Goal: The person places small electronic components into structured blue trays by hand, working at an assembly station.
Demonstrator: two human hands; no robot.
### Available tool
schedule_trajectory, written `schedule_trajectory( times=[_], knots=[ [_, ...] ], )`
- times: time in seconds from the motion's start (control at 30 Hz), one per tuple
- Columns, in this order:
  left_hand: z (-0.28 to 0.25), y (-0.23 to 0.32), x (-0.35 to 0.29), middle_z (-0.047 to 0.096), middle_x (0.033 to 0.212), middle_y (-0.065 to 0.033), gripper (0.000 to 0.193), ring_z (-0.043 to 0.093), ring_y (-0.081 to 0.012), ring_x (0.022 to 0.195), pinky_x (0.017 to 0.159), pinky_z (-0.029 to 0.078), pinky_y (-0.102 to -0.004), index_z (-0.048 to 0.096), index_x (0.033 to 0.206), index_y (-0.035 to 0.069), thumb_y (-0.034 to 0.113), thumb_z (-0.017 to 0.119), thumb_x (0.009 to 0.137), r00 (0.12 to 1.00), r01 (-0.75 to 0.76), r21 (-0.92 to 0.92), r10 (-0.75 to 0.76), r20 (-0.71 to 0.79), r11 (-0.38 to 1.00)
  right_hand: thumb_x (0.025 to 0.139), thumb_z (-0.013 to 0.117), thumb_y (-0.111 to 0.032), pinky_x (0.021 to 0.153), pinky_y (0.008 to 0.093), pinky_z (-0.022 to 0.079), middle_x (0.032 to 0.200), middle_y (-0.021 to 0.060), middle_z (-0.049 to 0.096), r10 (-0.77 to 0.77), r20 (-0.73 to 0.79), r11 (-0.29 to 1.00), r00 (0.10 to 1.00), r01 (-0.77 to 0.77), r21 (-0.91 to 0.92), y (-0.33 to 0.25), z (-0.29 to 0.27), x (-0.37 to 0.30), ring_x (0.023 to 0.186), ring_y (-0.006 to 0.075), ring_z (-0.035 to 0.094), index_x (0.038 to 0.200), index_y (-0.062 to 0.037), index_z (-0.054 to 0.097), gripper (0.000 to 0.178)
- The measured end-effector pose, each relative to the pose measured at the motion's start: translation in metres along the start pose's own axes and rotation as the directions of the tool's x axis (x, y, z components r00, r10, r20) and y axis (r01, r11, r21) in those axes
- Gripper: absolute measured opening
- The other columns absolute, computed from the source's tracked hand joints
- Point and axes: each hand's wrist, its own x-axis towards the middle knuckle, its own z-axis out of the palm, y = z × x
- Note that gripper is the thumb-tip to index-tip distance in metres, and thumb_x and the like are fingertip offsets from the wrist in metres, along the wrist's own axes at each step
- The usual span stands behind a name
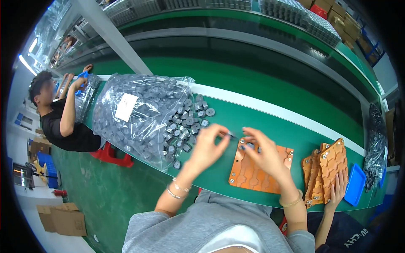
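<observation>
Quick headcount of this bench: one orange plate (249, 175) in the middle, dozens of grey parts.
So, the tally: two hands at work, one left hand (209, 145) and one right hand (265, 152), with at least two bangles (174, 194) on the left wrist and one bracelet (292, 202) on the right. The stacked orange plates (333, 168) come to at least three, but they overlap, so no exact number. Loose grey parts (190, 121): dozens, too piled up to count properly. One big clear bag (147, 145) of them, one white label (126, 107) on it. One blue tray (355, 185) by the stack, one red stool (112, 156) off left.
</observation>
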Motion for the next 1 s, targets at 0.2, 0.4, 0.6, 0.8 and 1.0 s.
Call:
schedule_trajectory(
  times=[0.2,0.4,0.6,0.8,1.0],
  knots=[
    [-0.01,0.001,-0.014,0.065,0.092,-0.0108,0.024,0.061,-0.0264,0.086,0.078,0.047,-0.0352,0.063,0.102,0.002,0.0,0.065,0.078,0.998,-0.057,-0.016,0.057,0.01,0.998,0.085,0.059,0.0,0.066,0.026,0.05,0.096,0.009,0.063,0.109,0.051,0.994,0.993,-0.11,0.019,-0.002,-0.006,-0.009,0.08,0.0169,0.063,0.11,-0.0044,0.063,0.026],
    [-0.04,-0.037,-0.006,0.053,0.09,-0.0087,0.024,0.051,-0.0277,0.091,0.076,0.043,-0.0385,0.062,0.099,0.005,0.005,0.053,0.076,0.985,-0.152,0.543,0.08,0.154,0.826,0.08,0.059,0.004,0.061,0.0251,0.042,0.086,0.0069,0.059,-0.008,-0.039,0.958,0.999,-0.003,-0.288,-0.004,-0.035,-0.037,0.066,0.0136,0.052,0.108,-0.0048,0.065,0.03],
    [-0.026,-0.03,-0.002,0.056,0.092,-0.0111,0.02,0.053,-0.0291,0.088,0.078,0.045,-0.039,0.06,0.099,0.004,0.003,0.057,0.079,0.987,-0.119,0.455,0.055,0.151,0.882,0.083,0.059,-0.001,0.064,0.0251,0.043,0.084,0.0067,0.058,0.29,-0.148,0.949,0.946,-0.304,-0.085,0.003,-0.034,-0.067,0.071,0.0126,0.051,0.109,-0.0014,0.062,0.026],
    [-0.031,-0.021,-0.002,0.058,0.092,-0.0128,0.014,0.056,-0.0309,0.087,0.079,0.046,-0.0397,0.057,0.096,0.002,0.003,0.056,0.082,0.993,-0.1,0.449,0.06,0.102,0.888,0.086,0.056,-0.002,0.071,0.0268,0.045,0.093,0.0083,0.06,0.247,-0.436,0.941,0.865,-0.322,-0.105,0.041,-0.043,-0.092,0.078,0.0149,0.054,0.108,0.0014,0.059,0.023],
    [-0.023,-0.01,-0.004,0.059,0.094,-0.0133,0.012,0.06,-0.0311,0.089,0.075,0.05,-0.0378,0.056,0.095,0.002,0.004,0.057,0.084,0.992,0.107,0.163,-0.117,0.053,0.981,0.086,0.055,-0.001,0.079,0.0303,0.045,0.097,0.011,0.06,0.248,-0.487,0.953,0.837,-0.302,-0.033,0.053,-0.032,-0.1,0.086,0.0185,0.056,0.105,0.0036,0.059,0.02]
  ],
)
